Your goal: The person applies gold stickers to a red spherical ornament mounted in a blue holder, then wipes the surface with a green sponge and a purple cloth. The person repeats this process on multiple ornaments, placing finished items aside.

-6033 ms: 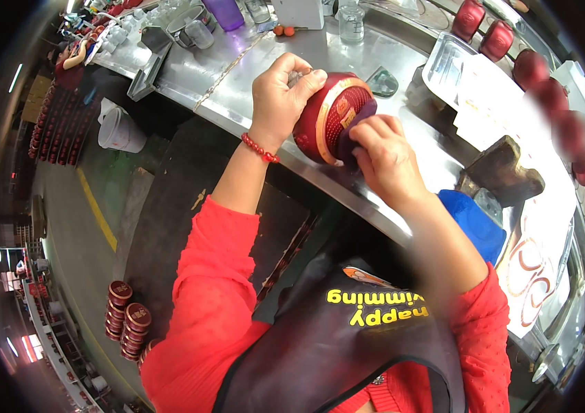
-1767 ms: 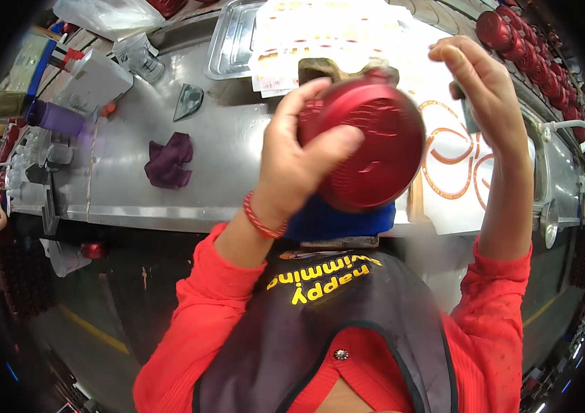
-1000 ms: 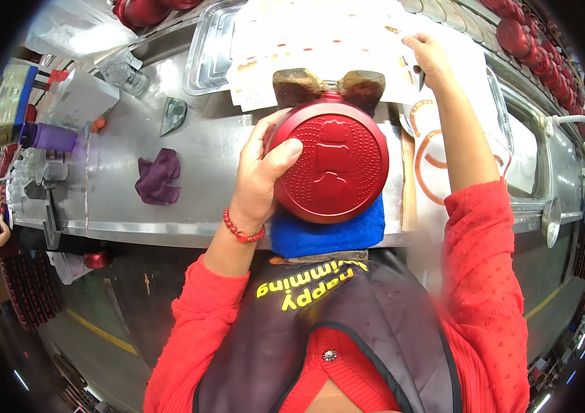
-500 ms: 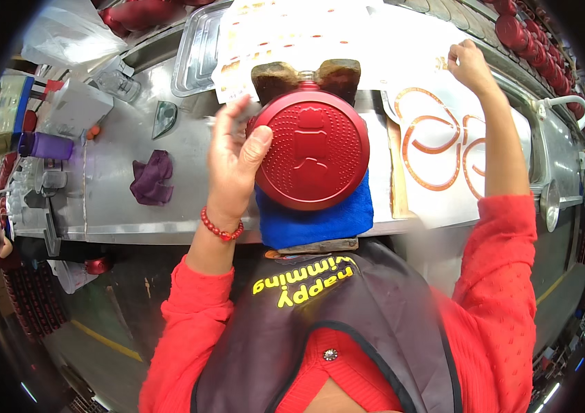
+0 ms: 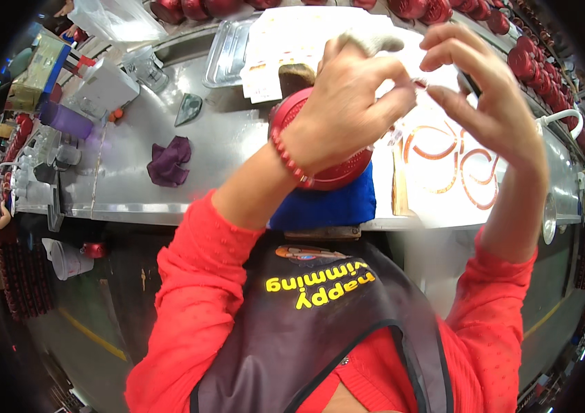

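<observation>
A round, flat red bottle (image 5: 337,175) with a dotted relief lies on a blue cloth (image 5: 323,206), largely hidden under my left arm. My left hand (image 5: 354,103) crosses above it with thumb and forefinger pinched together; what they hold is too small to make out. Facing it, my right hand (image 5: 482,96) has its fingers curved and apart, its thumb close to a tiny dark red bit (image 5: 420,83) between the hands. Below the right hand lies a white sheet (image 5: 468,151) with orange ring-shaped strips (image 5: 440,180). A worn brown block (image 5: 296,77) shows behind the bottle.
On the metal table's left are a purple cloth (image 5: 169,162), a dark green shard-like piece (image 5: 188,109) and a purple cup (image 5: 65,120). A clear plastic tray (image 5: 227,55) and printed sheets (image 5: 285,34) lie behind. Red bottles (image 5: 526,62) line the far right.
My left hand has left the bottle's left edge and swung right across it. My right hand has come from the far sheet toward the left hand, its fingers spreading. The view has shifted slightly.
</observation>
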{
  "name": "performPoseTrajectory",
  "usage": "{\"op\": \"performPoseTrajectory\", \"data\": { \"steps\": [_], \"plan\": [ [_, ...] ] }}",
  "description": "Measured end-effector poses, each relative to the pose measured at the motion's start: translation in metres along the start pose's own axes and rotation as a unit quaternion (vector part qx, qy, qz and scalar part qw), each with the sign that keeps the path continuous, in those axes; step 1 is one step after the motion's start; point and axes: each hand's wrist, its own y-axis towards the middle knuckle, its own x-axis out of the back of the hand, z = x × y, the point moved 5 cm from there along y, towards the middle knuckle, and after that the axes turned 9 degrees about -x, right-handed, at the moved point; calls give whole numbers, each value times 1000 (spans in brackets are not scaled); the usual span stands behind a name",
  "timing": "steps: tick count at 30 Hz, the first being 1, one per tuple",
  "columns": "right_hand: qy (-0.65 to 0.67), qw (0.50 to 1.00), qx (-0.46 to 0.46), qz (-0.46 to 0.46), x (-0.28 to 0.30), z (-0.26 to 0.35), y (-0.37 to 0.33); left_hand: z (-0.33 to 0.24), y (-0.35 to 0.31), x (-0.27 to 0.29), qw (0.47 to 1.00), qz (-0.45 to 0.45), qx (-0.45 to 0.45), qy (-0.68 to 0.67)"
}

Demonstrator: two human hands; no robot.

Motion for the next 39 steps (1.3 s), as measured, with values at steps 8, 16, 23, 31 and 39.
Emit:
{"op": "performPoseTrajectory", "data": {
  "steps": [8, 16, 23, 31, 39],
  "plan": [
    [136, 987, -20, -82, -50, -16, -42, -6, -59, 24, 987, -88, -14, 133],
    [179, 984, -6, -17, -33, 20, -31, 62, -147, 21, 902, -179, 293, -264],
    [164, 981, -103, -13, -108, 7, 1, 62, -149, 15, 908, -178, 295, -239],
    [139, 986, -50, -72, -132, -13, -12, 27, -144, 17, 974, -91, 168, 121],
    [156, 984, -54, -69, -131, -11, -7, 16, -141, 13, 966, -64, 159, 192]
  ]
}}
